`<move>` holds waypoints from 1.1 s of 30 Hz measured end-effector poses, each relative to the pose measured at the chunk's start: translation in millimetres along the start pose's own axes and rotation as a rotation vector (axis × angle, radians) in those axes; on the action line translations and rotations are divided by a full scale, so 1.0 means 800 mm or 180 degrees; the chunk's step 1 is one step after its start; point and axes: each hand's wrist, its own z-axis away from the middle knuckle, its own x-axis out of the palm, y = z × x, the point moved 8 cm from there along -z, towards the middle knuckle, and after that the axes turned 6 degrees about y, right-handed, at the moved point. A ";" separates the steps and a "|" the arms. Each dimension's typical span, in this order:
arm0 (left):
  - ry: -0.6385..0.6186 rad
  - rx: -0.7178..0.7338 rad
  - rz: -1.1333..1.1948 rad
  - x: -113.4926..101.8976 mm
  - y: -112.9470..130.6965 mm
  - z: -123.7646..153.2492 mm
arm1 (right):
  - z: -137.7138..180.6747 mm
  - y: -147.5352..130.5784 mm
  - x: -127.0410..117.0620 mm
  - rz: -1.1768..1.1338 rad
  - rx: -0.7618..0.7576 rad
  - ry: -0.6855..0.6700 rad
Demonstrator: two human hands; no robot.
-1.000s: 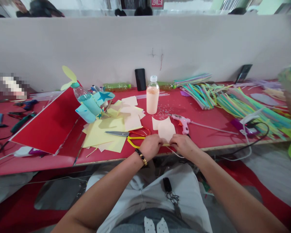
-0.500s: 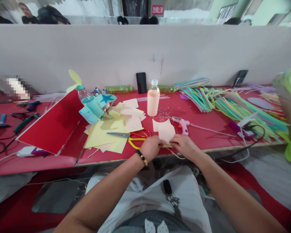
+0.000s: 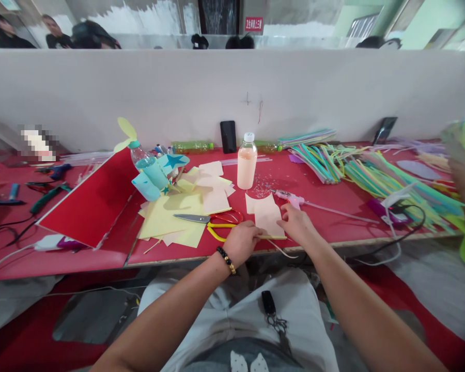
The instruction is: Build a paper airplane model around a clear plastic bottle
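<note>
A pale peach piece of paper [image 3: 269,216] lies near the table's front edge, a thin yellow strip along its near side. My left hand [image 3: 243,242], with a beaded bracelet, pinches the paper's lower left corner. My right hand [image 3: 297,223] is at its right edge, thumb and forefinger apart; whether it touches the paper is hard to tell. Just beyond that hand lies a pink glue gun [image 3: 290,198] with a clear glue stick [image 3: 341,212] trailing right. Scissors [image 3: 194,218] with red and yellow handles lie left of my left hand.
Behind the paper stands a bottle [image 3: 247,168] of peach liquid. Yellow and peach sheets [image 3: 170,212], a blue bottle craft [image 3: 155,175] and a red board [image 3: 89,201] are left. Colourful strips [image 3: 395,181] and a purple power socket [image 3: 383,209] lie right. A white partition [image 3: 158,93] closes the back.
My right hand has left the paper's lower right corner and moved up and right towards the glue gun, its fingers spreading. My left hand stays at the lower left corner. The view has tilted slightly.
</note>
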 end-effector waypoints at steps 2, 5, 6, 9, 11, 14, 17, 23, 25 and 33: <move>-0.0020 0.0015 -0.0022 0.001 0.001 0.002 | -0.001 0.000 0.002 -0.0022 0.0053 -0.0004; -0.0048 0.0042 -0.0061 0.001 0.003 0.005 | -0.002 0.000 0.005 -0.0074 0.0097 -0.0001; -0.0056 0.0052 -0.0071 0.001 0.004 0.005 | -0.002 0.000 0.006 -0.0094 0.0098 -0.0003; -0.0081 0.0075 -0.0087 0.000 0.006 0.006 | -0.003 0.000 0.010 -0.0148 0.0088 0.0001; -0.0101 0.0080 -0.0087 0.001 0.006 0.006 | -0.004 0.002 0.012 -0.0180 0.0100 0.0015; -0.0131 0.0079 -0.0076 0.002 0.005 0.006 | -0.007 0.005 0.015 -0.0249 0.0155 0.0043; -0.0137 0.0064 -0.0052 0.002 0.003 0.006 | -0.009 0.008 0.016 -0.0384 0.0232 0.0063; -0.0093 0.0046 0.0007 0.001 0.003 0.006 | -0.014 0.017 0.017 -0.0819 0.0395 0.0003; -0.0067 0.0035 0.0028 0.000 0.003 0.007 | -0.015 0.021 0.018 -0.0972 0.0415 0.0014; 0.0400 -0.0081 0.0330 -0.023 -0.006 0.012 | -0.019 0.033 0.016 -0.1546 0.0406 0.0235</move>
